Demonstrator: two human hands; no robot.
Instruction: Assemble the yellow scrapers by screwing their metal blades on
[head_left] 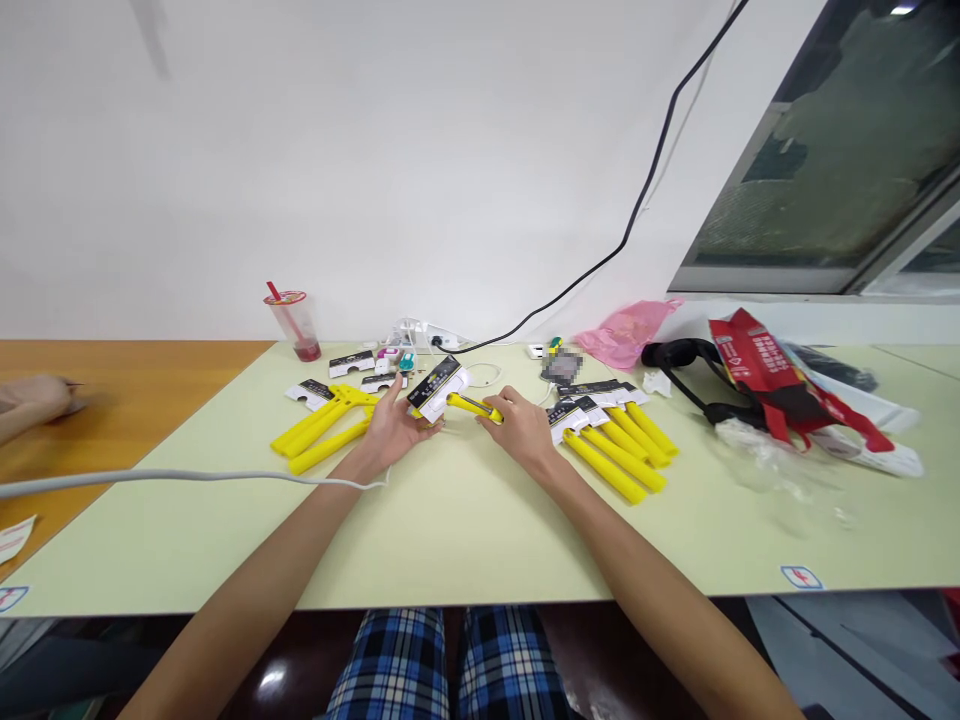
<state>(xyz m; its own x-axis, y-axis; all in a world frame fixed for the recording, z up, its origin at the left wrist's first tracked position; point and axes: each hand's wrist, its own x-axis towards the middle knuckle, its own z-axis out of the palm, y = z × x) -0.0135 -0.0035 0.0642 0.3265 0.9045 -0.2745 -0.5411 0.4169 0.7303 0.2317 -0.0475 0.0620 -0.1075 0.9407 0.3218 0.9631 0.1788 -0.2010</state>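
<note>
Over the middle of the table, my left hand (396, 425) grips a black-and-white printed card (439, 388), thumb up along its left side. A slim yellow-handled tool (472, 406) with a grey strip extends rightward from the card's lower edge. The fingers of my right hand (519, 428) are closed around the tool's far end. To the left lie yellow-handled tools (319, 430) with similar cards, close to my left hand. Several more yellow handles (611, 462) with cards lie side by side, right of my right hand. Whether the held card is fastened to the tool I cannot tell.
A cup with a straw (298, 325) stands at the back left. A power strip (424, 335) with cables sits by the wall. Rightward are a pink bag (626, 335), black headphones-like gear (686, 352) and a red bag (765, 375). Another person's hand (37, 400) rests far left.
</note>
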